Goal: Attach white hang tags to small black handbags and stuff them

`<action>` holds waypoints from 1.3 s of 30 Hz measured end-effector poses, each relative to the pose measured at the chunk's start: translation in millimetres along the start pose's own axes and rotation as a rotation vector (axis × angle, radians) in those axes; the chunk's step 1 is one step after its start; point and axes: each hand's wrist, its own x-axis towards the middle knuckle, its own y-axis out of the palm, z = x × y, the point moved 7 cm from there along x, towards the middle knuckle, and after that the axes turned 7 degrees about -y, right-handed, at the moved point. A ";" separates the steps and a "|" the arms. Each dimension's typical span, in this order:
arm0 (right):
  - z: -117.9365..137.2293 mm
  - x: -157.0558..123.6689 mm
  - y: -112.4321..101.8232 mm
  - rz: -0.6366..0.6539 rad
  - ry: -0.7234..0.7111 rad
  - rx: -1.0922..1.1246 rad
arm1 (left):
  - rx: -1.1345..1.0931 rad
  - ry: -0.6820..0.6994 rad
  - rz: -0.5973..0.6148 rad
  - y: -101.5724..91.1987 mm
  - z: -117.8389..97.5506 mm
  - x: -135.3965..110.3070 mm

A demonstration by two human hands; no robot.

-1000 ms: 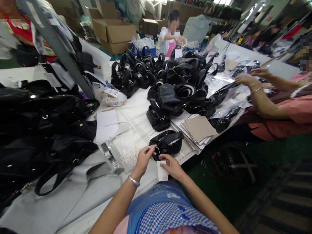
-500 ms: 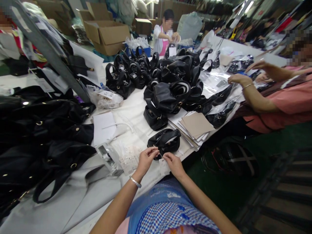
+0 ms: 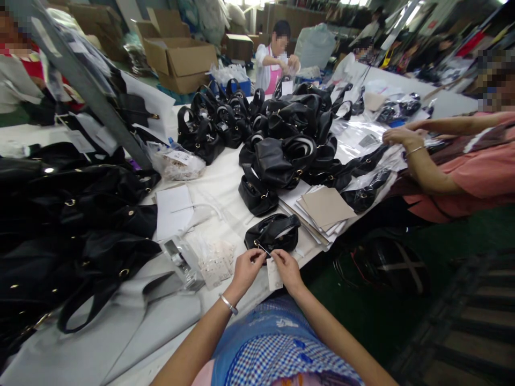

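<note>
A small black handbag (image 3: 269, 231) with a top handle stands on the white table just beyond my hands. My left hand (image 3: 248, 266) pinches a thin pale string at the bag's near side. My right hand (image 3: 286, 268) pinches the same string a little to the right. From it a white hang tag (image 3: 274, 275) dangles below my right fingers. More small printed tags (image 3: 219, 265) lie in clear plastic left of my left hand. Whether the string passes through the bag's ring is too small to tell.
Black handbags (image 3: 277, 155) are heaped beyond, with larger black bags (image 3: 80, 214) at the left. Cardboard sheets (image 3: 328, 206) lie right of my bag. A slanted metal post (image 3: 92, 86) rises at left. A co-worker's hands (image 3: 402, 136) handle plastic-wrapped bags at right.
My hands have shifted slightly down, and the hang tag now hangs more upright and plainer to see. The co-worker's hands at right have come together and lower.
</note>
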 end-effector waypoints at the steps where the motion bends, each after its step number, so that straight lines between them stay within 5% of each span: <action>1: -1.2 -0.1 -0.2 -0.054 0.018 0.025 | 0.030 0.017 -0.022 1.1 -2.5 -2.1; 4: -3.9 -2.4 3.3 -0.163 0.066 0.132 | 0.057 0.061 -0.073 4.9 -7.5 -6.6; 8: 1.2 -6.9 7.5 -0.140 0.069 0.186 | -0.082 -0.004 -0.087 6.0 3.9 -2.9; 16: 36.5 -9.9 -2.5 0.095 -0.242 -0.195 | -0.283 -0.105 -0.028 2.0 16.8 0.4; 29: 46.3 -1.1 -8.8 0.111 -0.335 -0.548 | -0.156 -0.066 -0.041 0.3 12.8 1.0; 39: 25.0 7.7 -20.6 0.071 -0.034 -0.056 | 0.071 0.142 -0.104 -15.5 -17.9 -2.2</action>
